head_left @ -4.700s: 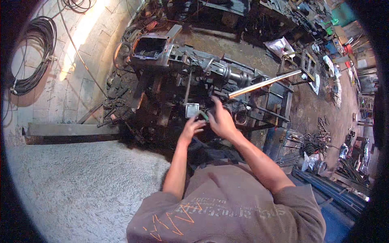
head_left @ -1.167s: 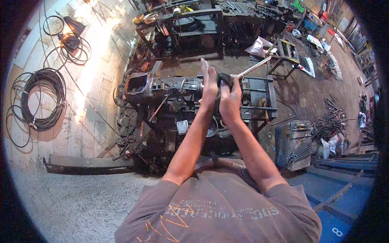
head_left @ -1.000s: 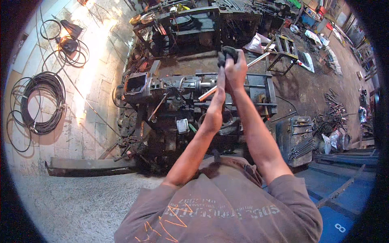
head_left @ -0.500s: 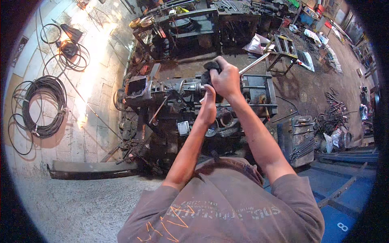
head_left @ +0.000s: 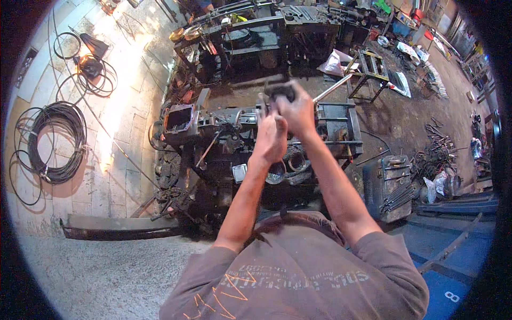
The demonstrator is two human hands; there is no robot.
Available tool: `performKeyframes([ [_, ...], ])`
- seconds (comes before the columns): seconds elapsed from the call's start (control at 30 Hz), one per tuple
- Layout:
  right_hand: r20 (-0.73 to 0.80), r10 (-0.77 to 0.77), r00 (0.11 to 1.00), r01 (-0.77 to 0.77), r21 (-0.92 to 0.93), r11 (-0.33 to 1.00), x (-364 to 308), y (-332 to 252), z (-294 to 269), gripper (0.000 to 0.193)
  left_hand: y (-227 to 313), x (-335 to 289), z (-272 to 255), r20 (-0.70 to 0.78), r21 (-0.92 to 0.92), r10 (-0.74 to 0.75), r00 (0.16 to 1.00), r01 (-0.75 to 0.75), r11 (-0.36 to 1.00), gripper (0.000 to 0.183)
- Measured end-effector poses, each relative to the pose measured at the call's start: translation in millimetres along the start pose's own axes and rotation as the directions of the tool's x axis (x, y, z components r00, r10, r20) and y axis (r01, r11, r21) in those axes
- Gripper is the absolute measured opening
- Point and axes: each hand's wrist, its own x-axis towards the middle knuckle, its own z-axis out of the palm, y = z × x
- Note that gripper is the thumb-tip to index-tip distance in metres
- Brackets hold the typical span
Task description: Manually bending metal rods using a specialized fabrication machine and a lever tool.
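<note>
Bundle, dark, cloth-like, sits more left than one second ago, near machine. Right hand is closed around it; left hand beside, fingers raised, grip I cannot tell. On screen I count one bundle, two hands, one long bar.

We are wearing a brown-grey T-shirt with short sleeves. Faded pale lettering is crossing our front, and orange zigzag lines are marking its left.
</note>
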Motion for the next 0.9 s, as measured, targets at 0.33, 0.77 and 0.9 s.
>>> performKeyframes([
  [0.33,0.012,0.017,1.0,-0.02,0.309,0.951,-1.0,1.9,-2.9,0.014,25.1,-17.4,0.4,0.048,0.183,0.146,0.988,-0.153,0.971,0.117],
  [0.77,0.074,-0.049,0.996,0.047,0.022,0.999,-26.2,2.9,-11.0,0.02,27.2,-32.4,-0.7,-0.005,0.013,0.123,0.992,-0.123,0.992,0.114],
  [0.9,0.12,0.049,0.992,-0.06,0.087,0.994,-18.6,5.8,-13.9,0.023,38.4,-15.6,-10.5,0.103,0.151,0.126,0.987,-0.141,0.979,0.105],
])
